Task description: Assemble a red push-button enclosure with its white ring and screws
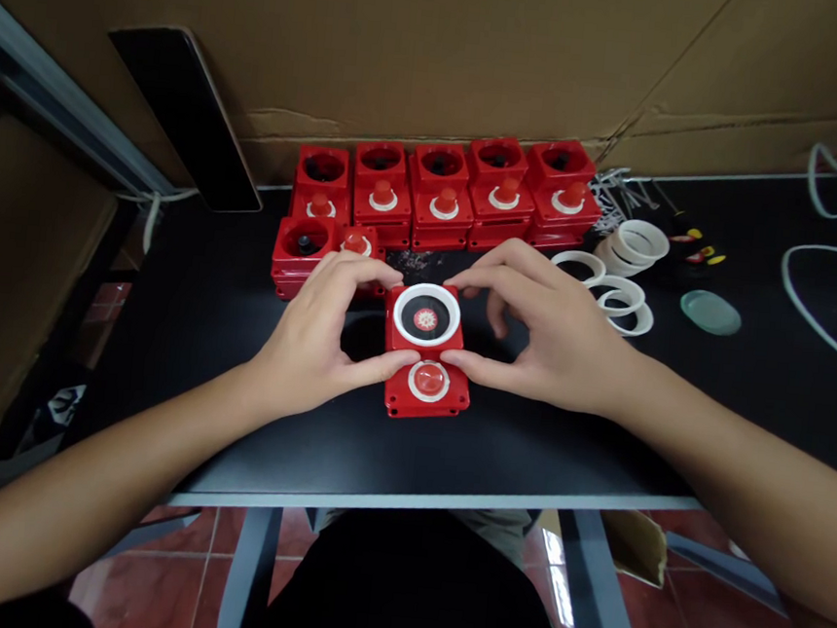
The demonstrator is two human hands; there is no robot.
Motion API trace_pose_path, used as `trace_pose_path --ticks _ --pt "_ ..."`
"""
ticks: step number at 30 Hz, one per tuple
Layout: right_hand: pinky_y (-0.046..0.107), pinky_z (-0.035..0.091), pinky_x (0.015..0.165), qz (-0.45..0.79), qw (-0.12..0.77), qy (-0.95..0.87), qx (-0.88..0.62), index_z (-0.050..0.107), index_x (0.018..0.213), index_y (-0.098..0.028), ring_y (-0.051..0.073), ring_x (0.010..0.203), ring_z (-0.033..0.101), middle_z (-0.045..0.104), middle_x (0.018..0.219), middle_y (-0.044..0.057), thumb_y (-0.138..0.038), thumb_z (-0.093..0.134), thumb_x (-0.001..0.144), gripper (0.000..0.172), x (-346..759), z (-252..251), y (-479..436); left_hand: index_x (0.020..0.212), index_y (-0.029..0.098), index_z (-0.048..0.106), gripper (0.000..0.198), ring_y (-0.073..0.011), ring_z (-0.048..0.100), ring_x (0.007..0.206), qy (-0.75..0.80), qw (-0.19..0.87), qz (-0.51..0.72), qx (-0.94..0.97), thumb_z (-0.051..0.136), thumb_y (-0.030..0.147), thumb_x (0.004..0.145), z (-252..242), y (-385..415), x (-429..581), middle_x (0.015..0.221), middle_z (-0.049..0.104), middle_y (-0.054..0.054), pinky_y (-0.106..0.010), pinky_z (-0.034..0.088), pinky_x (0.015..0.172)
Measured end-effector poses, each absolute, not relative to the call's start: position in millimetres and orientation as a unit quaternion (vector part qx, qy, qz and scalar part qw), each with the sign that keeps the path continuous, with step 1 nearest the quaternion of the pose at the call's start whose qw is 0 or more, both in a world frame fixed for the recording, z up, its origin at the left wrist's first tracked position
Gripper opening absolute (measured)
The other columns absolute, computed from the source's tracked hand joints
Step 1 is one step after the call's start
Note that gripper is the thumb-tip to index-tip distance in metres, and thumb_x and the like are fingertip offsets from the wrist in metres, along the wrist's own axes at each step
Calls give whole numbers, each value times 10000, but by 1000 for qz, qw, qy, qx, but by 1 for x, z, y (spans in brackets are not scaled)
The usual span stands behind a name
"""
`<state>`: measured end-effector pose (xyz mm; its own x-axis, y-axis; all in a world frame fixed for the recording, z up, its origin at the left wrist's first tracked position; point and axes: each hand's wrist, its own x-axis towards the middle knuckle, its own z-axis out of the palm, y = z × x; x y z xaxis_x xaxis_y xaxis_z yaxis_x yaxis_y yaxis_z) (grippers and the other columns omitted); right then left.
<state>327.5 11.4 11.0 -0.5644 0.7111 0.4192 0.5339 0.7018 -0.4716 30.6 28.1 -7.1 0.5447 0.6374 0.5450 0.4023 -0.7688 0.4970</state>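
A red alarm box [395, 390] lies on the black table in front of me. Its upper part carries a white ring [400, 333] around a black disc with a red-and-white round emblem, and a clear-topped red lamp [428, 379] sits below it. My left hand [325, 330] grips the box from the left, fingertips at its far edge and thumb between ring and lamp. From the other side my right hand [534, 329] holds it likewise, its thumb near the ring's lower edge and some fingers curled free.
Several more red alarm boxes [437, 223] stand in a row behind. To the right are loose white rings [641, 241], a pile of screws [619, 195], yellow-tipped tools [702, 256], a pale glass disc [712, 312] and a white cable [820, 320]. A dark panel [186, 118] leans on the cardboard wall.
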Motion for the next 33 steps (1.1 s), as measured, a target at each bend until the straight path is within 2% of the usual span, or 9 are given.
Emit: trace_pose_path --ticks 7,13,19,26,33 --pt "346 569 664 148 300 -873 -355 690 1351 -146 103 678 587 650 1182 93 -474 829 1043 471 328 10 12 1385 204 634 588 -291 763 1191 299 153 364 869 942 505 985 -6 28 30 1320 777 -103 -446 670 983" --pt "335 567 664 152 299 -873 -355 675 1362 -208 110 686 584 658 1191 83 -503 839 1035 470 329 9 13 1392 210 638 580 -289 757 1194 298 151 362 870 944 485 983 -6 29 30 1323 773 -100 -442 665 1007" --pt "336 569 674 150 299 -873 -355 668 1363 -214 114 691 584 658 1185 79 -499 848 1028 476 330 7 14 1580 213 579 705 -287 748 1202 293 150 339 881 918 461 1013 -3 29 29 1326 764 -102 -483 641 1105" --pt "328 558 660 168 292 -867 -367 671 1358 -212 115 693 596 674 1209 84 -517 829 1032 473 327 11 11 1427 229 707 493 -288 754 1201 294 164 319 886 904 434 1024 3 29 30 1357 742 -110 -470 655 1087" --pt "339 532 654 198 266 -856 -398 676 1369 -221 131 710 601 675 1244 101 -546 806 1025 490 326 16 9 1457 231 664 551 -308 737 1232 306 160 322 881 891 479 1021 -1 28 32 1373 733 -132 -496 661 1084"
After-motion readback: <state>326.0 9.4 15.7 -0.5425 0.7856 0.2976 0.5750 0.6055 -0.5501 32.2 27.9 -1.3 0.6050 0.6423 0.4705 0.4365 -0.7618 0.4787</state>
